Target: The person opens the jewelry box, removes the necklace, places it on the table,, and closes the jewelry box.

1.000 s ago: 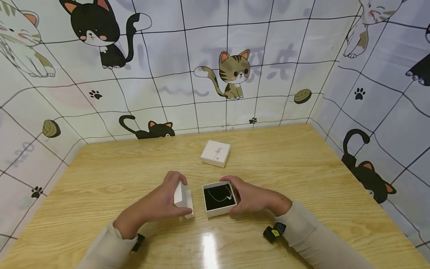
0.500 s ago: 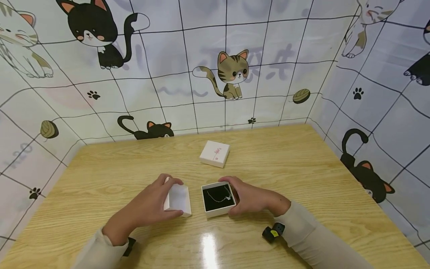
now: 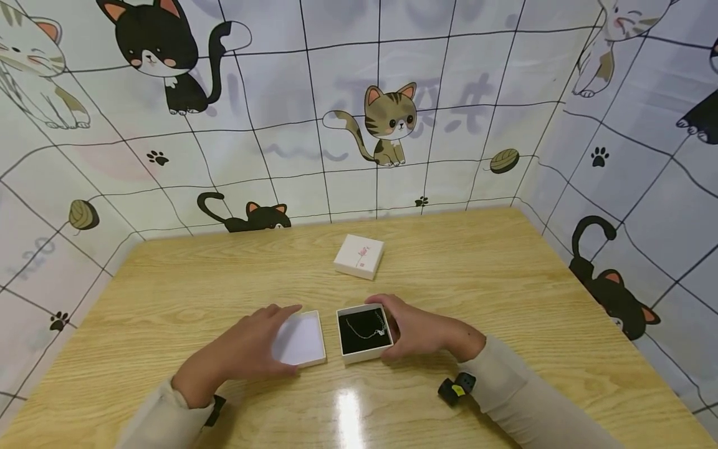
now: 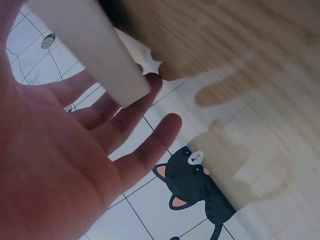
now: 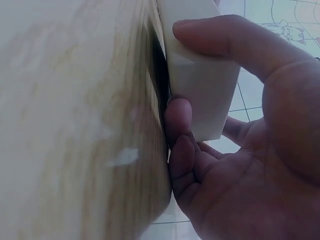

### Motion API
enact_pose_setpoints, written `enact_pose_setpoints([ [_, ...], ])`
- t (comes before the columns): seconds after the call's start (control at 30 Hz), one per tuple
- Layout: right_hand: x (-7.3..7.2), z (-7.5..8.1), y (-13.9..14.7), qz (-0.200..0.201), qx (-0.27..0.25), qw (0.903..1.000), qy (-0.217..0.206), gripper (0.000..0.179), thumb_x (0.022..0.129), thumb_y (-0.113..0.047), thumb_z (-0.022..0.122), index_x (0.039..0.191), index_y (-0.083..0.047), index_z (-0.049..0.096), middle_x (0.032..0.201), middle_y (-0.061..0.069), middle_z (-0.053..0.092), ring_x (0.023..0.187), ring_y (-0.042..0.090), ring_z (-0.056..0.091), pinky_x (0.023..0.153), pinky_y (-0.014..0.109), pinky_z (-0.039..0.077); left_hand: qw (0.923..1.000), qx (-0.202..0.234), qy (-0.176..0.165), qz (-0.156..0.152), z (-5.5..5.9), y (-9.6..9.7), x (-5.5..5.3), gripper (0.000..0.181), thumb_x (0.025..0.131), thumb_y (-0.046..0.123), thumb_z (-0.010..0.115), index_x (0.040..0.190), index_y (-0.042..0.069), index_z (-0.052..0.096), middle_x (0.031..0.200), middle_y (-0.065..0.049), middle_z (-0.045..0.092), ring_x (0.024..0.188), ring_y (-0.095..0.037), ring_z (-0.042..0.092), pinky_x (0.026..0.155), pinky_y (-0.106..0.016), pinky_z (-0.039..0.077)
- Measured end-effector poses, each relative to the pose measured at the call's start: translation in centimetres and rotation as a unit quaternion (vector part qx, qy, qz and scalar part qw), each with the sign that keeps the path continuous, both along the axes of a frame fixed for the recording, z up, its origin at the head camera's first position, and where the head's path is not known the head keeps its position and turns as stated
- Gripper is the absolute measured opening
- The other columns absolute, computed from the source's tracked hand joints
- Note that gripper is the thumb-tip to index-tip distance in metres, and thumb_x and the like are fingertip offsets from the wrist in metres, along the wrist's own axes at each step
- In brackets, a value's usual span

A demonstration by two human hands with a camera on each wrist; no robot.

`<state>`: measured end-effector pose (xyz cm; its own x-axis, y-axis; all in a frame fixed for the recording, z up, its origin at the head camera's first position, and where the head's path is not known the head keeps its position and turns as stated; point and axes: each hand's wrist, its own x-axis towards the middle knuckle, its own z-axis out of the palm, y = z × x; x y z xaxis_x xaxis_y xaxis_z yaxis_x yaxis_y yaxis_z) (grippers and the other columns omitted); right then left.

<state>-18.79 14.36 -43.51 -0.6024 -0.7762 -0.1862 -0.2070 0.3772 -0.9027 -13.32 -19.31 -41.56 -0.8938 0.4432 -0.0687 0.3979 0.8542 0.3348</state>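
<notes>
My left hand (image 3: 247, 342) spans a white box lid (image 3: 301, 340), thumb at its near edge and fingers at the far edge. The lid lies hollow side up, low over the table. In the left wrist view, the lid's side wall (image 4: 95, 55) crosses in front of the spread fingers. To the right, my right hand (image 3: 417, 327) grips the right side of an uncovered white jewelry box (image 3: 361, 357). A silver chain necklace (image 3: 366, 335) with a small pendant lies on the box's black insert. The right wrist view has thumb and fingers against the box wall (image 5: 202, 90).
A second white box (image 3: 359, 255), its top printed with a pink flower, stands shut farther back. The wooden table (image 3: 477, 262) meets cat-patterned cloth (image 3: 269, 156) at the back and sides.
The lid has gone from standing on edge to lying nearly flat, hollow side up, as my left hand turned it over. My right hand and the jewelry box have stayed put.
</notes>
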Motion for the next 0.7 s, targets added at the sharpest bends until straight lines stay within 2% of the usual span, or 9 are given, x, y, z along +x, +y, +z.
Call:
enact_pose_setpoints([
  [0.1, 0.0, 0.1, -0.1, -0.003, 0.014, 0.9998, 0.011, 0.097, 0.078, -0.009, 0.082, 0.153, -0.007, 0.019, 0.126, 0.013, 0.051, 0.093, 0.015, 0.061, 0.079, 0.024, 0.052, 0.9998, -0.019, -0.001, -0.002, -0.1, 0.3, -0.1, 0.100, 0.065, 0.054, 0.089, 0.147, 0.015, 0.047, 0.127, -0.005, 0.059, 0.110, -0.021, 0.057, 0.091, -0.050, 0.048],
  [0.2, 0.0, 0.1, -0.2, -0.009, 0.027, 0.9994, 0.017, 0.098, 0.078, -0.009, 0.083, 0.153, -0.009, 0.020, 0.124, 0.010, 0.053, 0.090, 0.014, 0.061, 0.078, 0.024, 0.052, 0.9995, -0.031, 0.003, -0.005, 0.1, 0.6, -0.2, 0.099, 0.066, 0.054, 0.088, 0.147, 0.015, 0.047, 0.131, -0.006, 0.059, 0.117, -0.026, 0.057, 0.095, -0.053, 0.047],
  [0.3, 0.1, 0.1, -0.3, -0.018, 0.035, 0.9990, 0.019, 0.098, 0.077, -0.011, 0.084, 0.153, -0.010, 0.021, 0.121, 0.008, 0.054, 0.088, 0.014, 0.059, 0.077, 0.025, 0.051, 0.9992, -0.030, 0.023, -0.013, 0.7, 1.5, -0.2, 0.090, 0.074, 0.055, 0.083, 0.148, 0.016, 0.047, 0.136, -0.007, 0.057, 0.126, -0.032, 0.054, 0.099, -0.058, 0.044],
  [0.4, 0.1, 0.3, -0.3, -0.020, 0.035, 0.9991, 0.016, 0.098, 0.078, -0.010, 0.084, 0.153, -0.011, 0.021, 0.123, 0.007, 0.053, 0.089, 0.015, 0.060, 0.078, 0.026, 0.051, 0.9978, -0.014, 0.059, -0.025, 1.5, 3.0, -0.4, 0.072, 0.086, 0.052, 0.074, 0.145, 0.019, 0.050, 0.136, -0.006, 0.056, 0.129, -0.032, 0.054, 0.102, -0.059, 0.043],
  [0.53, 0.2, 0.3, -0.4, -0.014, 0.025, 0.9996, 0.006, 0.099, 0.079, -0.008, 0.083, 0.154, -0.009, 0.019, 0.128, 0.009, 0.052, 0.096, 0.016, 0.062, 0.082, 0.026, 0.052, 0.9940, 0.003, 0.095, -0.055, 2.3, 5.6, -0.7, 0.052, 0.092, 0.043, 0.070, 0.137, 0.021, 0.058, 0.129, -0.003, 0.060, 0.122, -0.027, 0.058, 0.097, -0.054, 0.047],
  [0.7, 0.1, 0.3, -0.4, -0.011, 0.044, 0.9985, 0.032, 0.100, 0.080, -0.013, 0.083, 0.155, -0.009, 0.018, 0.124, 0.008, 0.052, 0.089, 0.015, 0.059, 0.076, 0.025, 0.052, 0.9919, -0.017, 0.096, -0.082, 2.2, 8.1, -1.1, 0.045, 0.090, 0.042, 0.073, 0.129, 0.020, 0.064, 0.119, -0.002, 0.060, 0.108, -0.024, 0.060, 0.088, -0.048, 0.050],
])
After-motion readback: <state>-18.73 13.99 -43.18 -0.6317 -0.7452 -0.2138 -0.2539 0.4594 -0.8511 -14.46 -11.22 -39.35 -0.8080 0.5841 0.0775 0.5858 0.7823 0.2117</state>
